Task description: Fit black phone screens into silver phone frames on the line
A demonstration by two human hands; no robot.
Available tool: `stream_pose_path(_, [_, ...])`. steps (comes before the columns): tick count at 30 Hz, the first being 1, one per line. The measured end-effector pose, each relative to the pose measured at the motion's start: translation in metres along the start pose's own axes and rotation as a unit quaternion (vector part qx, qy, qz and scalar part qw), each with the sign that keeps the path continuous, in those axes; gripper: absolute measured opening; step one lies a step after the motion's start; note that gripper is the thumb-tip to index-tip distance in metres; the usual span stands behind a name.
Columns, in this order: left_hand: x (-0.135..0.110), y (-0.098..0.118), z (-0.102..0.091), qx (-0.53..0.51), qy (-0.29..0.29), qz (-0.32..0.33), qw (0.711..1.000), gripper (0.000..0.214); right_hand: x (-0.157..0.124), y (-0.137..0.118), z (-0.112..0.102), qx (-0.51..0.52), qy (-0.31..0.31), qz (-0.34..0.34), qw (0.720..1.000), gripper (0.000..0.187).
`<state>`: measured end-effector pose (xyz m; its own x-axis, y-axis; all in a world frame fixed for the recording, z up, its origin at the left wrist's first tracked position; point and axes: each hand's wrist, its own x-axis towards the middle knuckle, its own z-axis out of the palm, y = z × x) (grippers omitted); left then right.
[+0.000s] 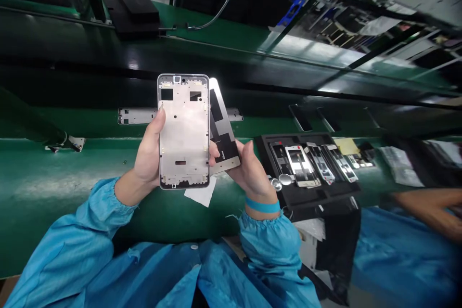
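The green desk [90, 168] spreads across most of my view, and above its middle I judge the step in hand to be a two-handed hold, one phone part lifted in each hand. Toward the right, a co-worker's forearm [429, 207] rests near my working area (blurred, so I can't tell what it is doing).

The largest container I can make out is the black tray [325, 193] on the right of the desk. Several phone pieces stand or lean in it in a row, among them a white-edged phone part [302, 166] near its left end.

Left of the tray, my left hand [148, 151] has its grip closed on the metal phone frame [185, 134], thumb pressed on the left edge, the frame upright and its flat face toward me. My right hand [252, 168] has its grip closed around the lower right corner of a narrower-looking panel [216, 106], tilted and partly hidden behind the frame. The next move, as I judge it, calls for keeping both edges pinched so the thin parts don't scrape.

Smaller still, a white paper scrap [202, 193] shows below the frame, and two silvery discs [285, 179] sit by the tray's left side.
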<state>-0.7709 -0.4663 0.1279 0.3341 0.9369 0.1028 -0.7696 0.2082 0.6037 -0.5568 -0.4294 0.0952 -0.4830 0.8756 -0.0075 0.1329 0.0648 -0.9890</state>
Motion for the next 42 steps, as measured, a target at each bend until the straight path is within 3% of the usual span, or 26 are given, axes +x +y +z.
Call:
stream_pose_path(3, [-0.001,-0.004,0.0,0.007,0.0,-0.012,1.0,0.079,0.003,-0.011,0.008,0.089,-0.044,0.039,0.994,0.062])
stream_pose_path(7, [-0.006,0.0,0.003,-0.021,0.024,-0.015,0.999,0.094,-0.004,0.01,0.009,0.124,0.012,0.051,0.991,0.052])
stream_pose_path(13, [-0.014,0.012,0.014,-0.047,0.037,-0.008,0.998,0.112,-0.031,0.03,0.002,0.093,0.141,0.013,0.986,0.055])
stream_pose_path(19, [-0.018,0.016,0.022,-0.021,0.061,-0.004,0.998,0.107,-0.038,0.027,0.0,0.102,0.133,-0.023,0.986,0.068])
stream_pose_path(25, [-0.02,0.019,0.024,-0.111,0.062,0.013,0.992,0.1,-0.039,0.019,0.008,0.164,0.106,-0.01,0.981,0.064])
stream_pose_path(28, [-0.022,0.016,0.022,-0.098,0.027,0.016,0.995,0.101,-0.04,0.02,0.009,0.184,0.114,-0.03,0.976,0.057])
stream_pose_path(34, [-0.03,-0.001,0.016,-0.02,-0.09,0.027,0.995,0.095,-0.042,0.033,0.001,0.091,0.14,-0.109,0.98,0.058])
stream_pose_path(38, [-0.035,-0.006,0.018,0.007,-0.103,0.001,0.995,0.093,-0.048,0.027,-0.005,0.037,0.182,-0.192,0.964,0.064])
stream_pose_path(42, [-0.041,-0.003,0.021,0.041,-0.117,-0.016,0.992,0.092,-0.065,0.011,-0.012,-0.028,0.163,-0.268,0.949,0.056])
